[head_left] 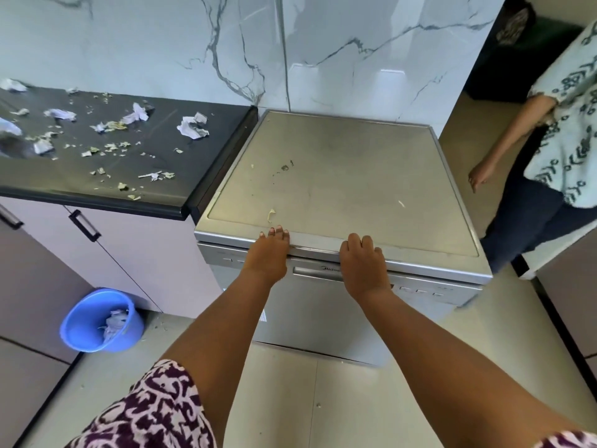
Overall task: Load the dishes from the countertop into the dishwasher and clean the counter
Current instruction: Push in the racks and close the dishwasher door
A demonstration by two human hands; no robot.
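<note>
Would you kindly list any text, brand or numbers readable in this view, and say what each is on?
"Midea", partly hidden by the right hand: brand on the dishwasher door, above the handle.
Control panel marks: too small to read.
White sticker on the door's left edge: too blurred to read.
Nothing else is legible.
</note>
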